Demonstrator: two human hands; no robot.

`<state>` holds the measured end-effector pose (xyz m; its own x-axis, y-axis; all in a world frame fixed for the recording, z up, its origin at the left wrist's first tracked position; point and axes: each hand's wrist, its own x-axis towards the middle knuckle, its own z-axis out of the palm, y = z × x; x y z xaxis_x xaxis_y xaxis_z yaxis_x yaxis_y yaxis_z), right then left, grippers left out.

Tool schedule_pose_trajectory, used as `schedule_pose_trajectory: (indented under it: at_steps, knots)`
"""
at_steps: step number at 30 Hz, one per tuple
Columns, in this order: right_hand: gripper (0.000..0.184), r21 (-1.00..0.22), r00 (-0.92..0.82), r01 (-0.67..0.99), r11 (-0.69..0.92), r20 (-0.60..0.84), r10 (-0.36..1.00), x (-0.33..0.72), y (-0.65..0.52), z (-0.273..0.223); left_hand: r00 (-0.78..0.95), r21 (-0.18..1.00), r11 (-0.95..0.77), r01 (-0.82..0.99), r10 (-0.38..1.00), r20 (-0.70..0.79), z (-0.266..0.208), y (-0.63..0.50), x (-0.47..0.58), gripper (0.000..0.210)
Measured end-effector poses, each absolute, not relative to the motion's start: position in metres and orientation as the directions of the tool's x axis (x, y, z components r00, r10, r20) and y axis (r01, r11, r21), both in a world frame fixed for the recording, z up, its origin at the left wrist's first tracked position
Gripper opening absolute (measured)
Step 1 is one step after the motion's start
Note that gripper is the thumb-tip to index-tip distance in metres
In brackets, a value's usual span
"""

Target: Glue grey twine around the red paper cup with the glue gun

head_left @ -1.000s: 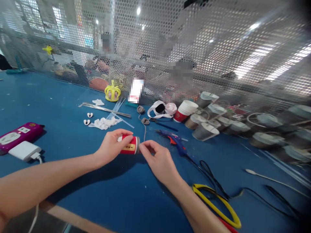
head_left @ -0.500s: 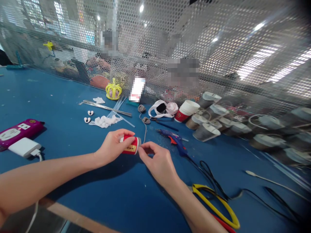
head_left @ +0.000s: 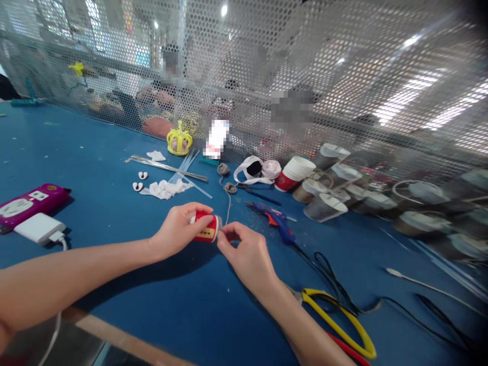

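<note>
Lying on its side above the table, a small red and white paper cup (head_left: 206,233) is gripped by my left hand (head_left: 183,227), with the thumb across its printed side. A thin grey cord (head_left: 229,209) runs from a small wound bundle (head_left: 230,188) down to the cup's right end. There, the thumb and forefinger of my right hand (head_left: 247,254) are pinched together on the cord, touching the cup's edge. The cord's very end is hidden by the fingertips. A blue glue gun (head_left: 280,226) lies to the right of my right hand.
Yellow-handled scissors (head_left: 343,315) lie beside my right forearm. Stacked paper cups (head_left: 295,173) and several grey-wrapped cups (head_left: 326,207) stand at the back right. White crumpled tissue (head_left: 165,189), a purple power strip (head_left: 36,203) and a white charger (head_left: 40,229) are at left. Mesh panel (head_left: 244,66) behind.
Both hands stay almost in place at the cup, with only a slight shift of the right fingers at its end. The whole view has moved a little.
</note>
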<state>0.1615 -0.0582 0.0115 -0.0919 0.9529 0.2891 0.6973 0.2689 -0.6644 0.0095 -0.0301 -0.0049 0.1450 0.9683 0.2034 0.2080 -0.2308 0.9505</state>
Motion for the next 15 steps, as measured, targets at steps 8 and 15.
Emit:
schedule_pose_trajectory:
  at_steps: [8,15]
  knots:
    - [0.01,-0.662,-0.075,0.705,0.255,0.288,0.955,0.1603,-0.0583,0.0099,0.149,0.939,-0.253,0.233,0.963,0.223,-0.0087,-0.0294,0.0083,0.019]
    - [0.013,-0.704,-0.105,0.652,0.281,0.283,0.953,0.1627,-0.0586,0.015,0.128,0.953,-0.222,0.204,0.972,0.199,-0.0037,-0.029,0.0076,0.022]
